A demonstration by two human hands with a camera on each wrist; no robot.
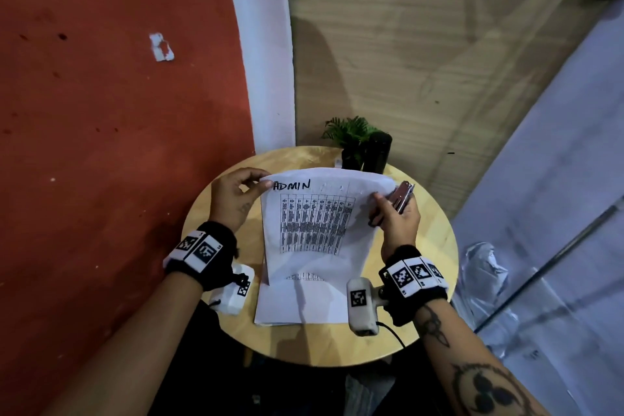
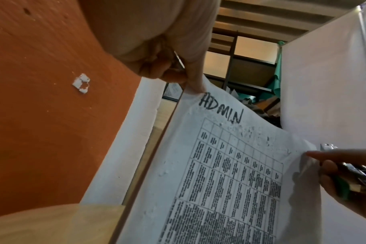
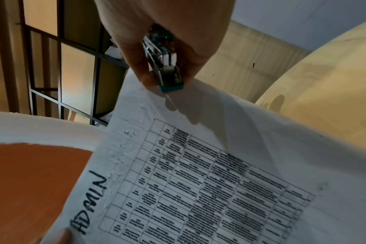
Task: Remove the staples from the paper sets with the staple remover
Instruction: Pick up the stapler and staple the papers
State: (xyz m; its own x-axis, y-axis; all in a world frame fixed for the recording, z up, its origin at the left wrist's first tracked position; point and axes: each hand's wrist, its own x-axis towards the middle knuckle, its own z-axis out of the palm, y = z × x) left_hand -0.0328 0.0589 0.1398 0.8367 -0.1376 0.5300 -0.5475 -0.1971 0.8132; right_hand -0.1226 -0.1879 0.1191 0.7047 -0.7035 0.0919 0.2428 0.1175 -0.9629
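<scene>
A printed paper set (image 1: 314,233) headed "ADMIN", with a dark table on it, is lifted above the round wooden table (image 1: 435,240). My left hand (image 1: 236,196) pinches its top left corner (image 2: 195,90) between thumb and fingers. My right hand (image 1: 398,213) grips a metal staple remover (image 1: 401,196) with a green part (image 3: 167,69) and also holds the sheet's top right corner (image 3: 157,92). More white paper (image 1: 297,304) lies flat under the lifted sheet. No staple is visible to me.
A small potted plant (image 1: 351,135) and a black cylinder (image 1: 376,150) stand at the table's far edge. A red wall (image 1: 118,111) is on the left, a white panel (image 1: 540,196) on the right, and a crumpled plastic bag (image 1: 483,263) lies beside the table.
</scene>
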